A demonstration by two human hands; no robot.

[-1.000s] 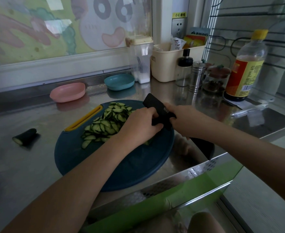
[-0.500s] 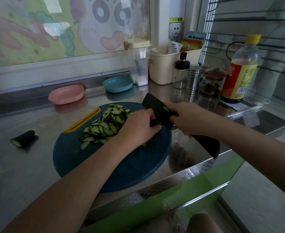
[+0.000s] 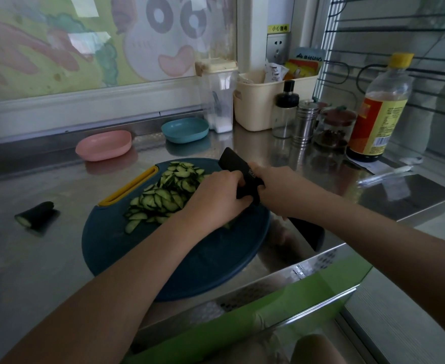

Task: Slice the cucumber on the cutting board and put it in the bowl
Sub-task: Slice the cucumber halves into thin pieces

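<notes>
A round dark blue cutting board (image 3: 195, 269) with a yellow handle lies on the steel counter. A heap of thin cucumber slices (image 3: 166, 195) covers its far left part. My left hand (image 3: 216, 198) is curled over the remaining cucumber piece, which is almost fully hidden under it. My right hand (image 3: 281, 190) grips a black cleaver (image 3: 236, 164), its blade standing right beside my left fingers. A cucumber end piece (image 3: 36, 214) lies on the counter to the left. A pink bowl (image 3: 103, 145) and a blue bowl (image 3: 185, 130) sit behind the board.
At the back right stand a clear container (image 3: 218, 101), a cream bin (image 3: 268, 101), a small black-capped bottle (image 3: 285, 111), a steel shaker (image 3: 305, 122), a spice jar (image 3: 334, 130) and a large sauce bottle (image 3: 381, 111). The counter's front edge runs just below the board.
The view has shifted slightly. Both hands and the cleaver stay at the same spot on the board, with the blade shifting only slightly against the cucumber.
</notes>
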